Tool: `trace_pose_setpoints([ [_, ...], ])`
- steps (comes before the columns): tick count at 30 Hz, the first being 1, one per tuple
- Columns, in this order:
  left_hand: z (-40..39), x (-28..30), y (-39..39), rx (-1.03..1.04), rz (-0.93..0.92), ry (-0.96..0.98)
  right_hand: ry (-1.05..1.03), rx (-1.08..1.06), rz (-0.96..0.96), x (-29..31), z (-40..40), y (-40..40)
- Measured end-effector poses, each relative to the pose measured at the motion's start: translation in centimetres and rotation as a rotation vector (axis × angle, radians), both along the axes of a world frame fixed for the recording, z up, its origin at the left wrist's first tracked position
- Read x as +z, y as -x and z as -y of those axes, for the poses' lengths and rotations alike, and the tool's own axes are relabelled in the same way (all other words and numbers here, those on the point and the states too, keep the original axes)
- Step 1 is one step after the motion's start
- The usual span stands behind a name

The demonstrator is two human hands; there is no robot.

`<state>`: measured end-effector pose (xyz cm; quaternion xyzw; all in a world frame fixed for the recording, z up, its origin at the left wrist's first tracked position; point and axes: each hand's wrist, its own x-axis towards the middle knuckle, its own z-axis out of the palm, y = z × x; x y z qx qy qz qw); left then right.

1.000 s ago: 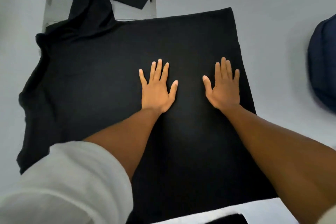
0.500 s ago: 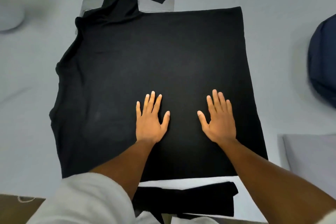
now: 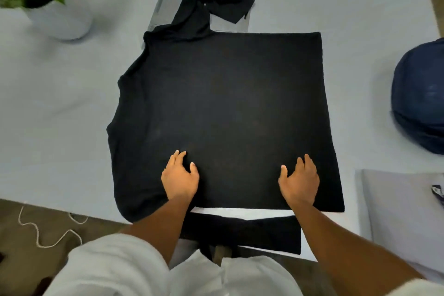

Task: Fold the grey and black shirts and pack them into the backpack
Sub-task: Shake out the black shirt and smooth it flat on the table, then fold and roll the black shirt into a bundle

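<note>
Black shirt (image 3: 223, 115) spread flat on the worktop (image 3: 72, 94), right edge already folded straight, left sleeve side not yet tucked. Left hand (image 3: 180, 176) and right hand (image 3: 299, 181) resting on the near hem, fingers loosely bent with tips on the cloth, gripping nothing, probably pinning it before the next fold. Far sleeve lying over a grey shirt (image 3: 168, 7), likely already folded. Backpack (image 3: 420, 96) parked off right within reach, handy for packing.

White short sleeves (image 3: 113, 264), bare forearms, white garment below.
</note>
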<state>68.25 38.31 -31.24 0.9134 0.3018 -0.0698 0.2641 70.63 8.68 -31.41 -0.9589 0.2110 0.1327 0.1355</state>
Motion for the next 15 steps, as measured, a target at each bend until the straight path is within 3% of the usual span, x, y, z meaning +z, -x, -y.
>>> trace_pose_setpoints([
  [3, -1.0, 1.0, 1.8, 0.148, -0.034, 0.038, -0.079, -0.242, 0.004, 1.2, -0.9, 1.1],
  [8, -2.5, 1.5, 3.7, 0.221, -0.078, 0.053, -0.197, -0.556, -0.012, 2.5, -1.4, 1.7],
  [13, -4.2, 1.8, 4.3, 0.528, -0.085, 0.111, -0.239, -0.889, -0.197, 3.9, -0.4, 2.2],
  [15, -5.0, 2.0, 4.4, 0.629, -0.095, 0.108, -0.17, -0.877, -0.314, 3.7, 0.6, 2.8],
])
